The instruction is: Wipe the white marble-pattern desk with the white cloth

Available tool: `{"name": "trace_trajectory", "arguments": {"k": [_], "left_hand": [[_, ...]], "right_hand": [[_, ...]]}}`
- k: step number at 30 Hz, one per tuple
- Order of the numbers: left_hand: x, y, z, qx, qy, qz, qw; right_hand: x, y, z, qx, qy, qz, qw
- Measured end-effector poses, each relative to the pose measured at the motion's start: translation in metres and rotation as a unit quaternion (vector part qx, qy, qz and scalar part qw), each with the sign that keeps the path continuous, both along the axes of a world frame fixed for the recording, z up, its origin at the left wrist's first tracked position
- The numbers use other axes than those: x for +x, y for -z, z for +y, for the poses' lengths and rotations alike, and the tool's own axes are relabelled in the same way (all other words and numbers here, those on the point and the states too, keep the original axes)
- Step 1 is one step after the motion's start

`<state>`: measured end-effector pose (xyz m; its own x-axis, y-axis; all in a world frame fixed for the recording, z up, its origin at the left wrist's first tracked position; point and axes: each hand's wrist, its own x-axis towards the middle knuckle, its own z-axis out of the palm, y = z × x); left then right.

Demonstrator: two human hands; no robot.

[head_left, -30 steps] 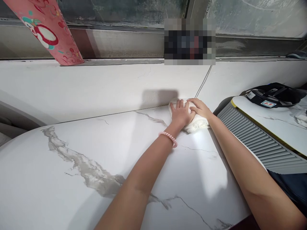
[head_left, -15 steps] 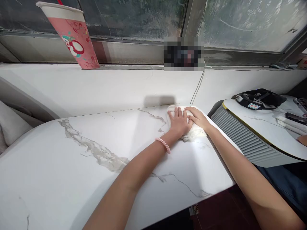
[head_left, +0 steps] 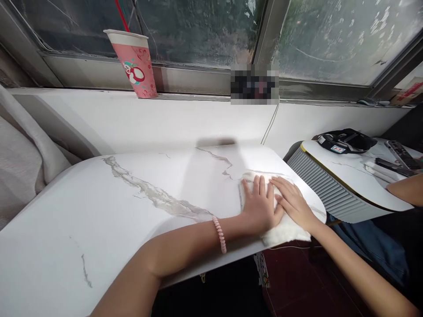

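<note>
A white cloth (head_left: 287,233) lies spread at the right end of the white marble-patterned tabletop (head_left: 115,220), and its near edge reaches over the table's front edge. Flat on the cloth presses my left hand (head_left: 259,207), fingers stretched and spread, with a pink beaded bracelet (head_left: 219,233) on the wrist. My right hand (head_left: 295,203) rests beside it, also pressing the cloth with fingers extended. The two hands touch or overlap near the left thumb. Parts of the cloth are covered by both hands.
On the window ledge stand a pink paper cup (head_left: 140,72) with a red straw and a blurred-out object (head_left: 254,84). To the right, a ribbed white cabinet (head_left: 327,189) carries a black head strap (head_left: 345,141) and remotes. Another person's arm (head_left: 405,191) shows there. Grey fabric (head_left: 20,167) hangs at left.
Both hands and the cloth have moved from the table's back right corner toward its front edge. The camera view has shifted somewhat, and more of the other person's arm shows.
</note>
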<state>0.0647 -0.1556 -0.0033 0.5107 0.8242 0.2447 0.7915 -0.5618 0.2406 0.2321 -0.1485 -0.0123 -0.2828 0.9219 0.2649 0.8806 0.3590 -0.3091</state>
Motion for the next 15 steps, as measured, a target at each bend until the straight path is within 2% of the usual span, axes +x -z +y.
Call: {"name": "trace_trajectory", "arguments": {"k": [4,7,15], "left_hand": [[-0.019,-0.002,-0.023,-0.022,0.041,-0.004,0.999],[-0.030,-0.002,-0.033,-0.033,0.050,-0.006,0.998],[-0.045,-0.004,-0.032,-0.042,0.041,-0.004,0.998]], "right_hand": [[-0.015,0.000,-0.038,0.000,0.014,-0.052,0.999],[-0.027,0.000,-0.053,0.003,0.001,-0.079,0.997],[-0.045,-0.006,-0.044,-0.016,-0.007,-0.078,0.997]]}}
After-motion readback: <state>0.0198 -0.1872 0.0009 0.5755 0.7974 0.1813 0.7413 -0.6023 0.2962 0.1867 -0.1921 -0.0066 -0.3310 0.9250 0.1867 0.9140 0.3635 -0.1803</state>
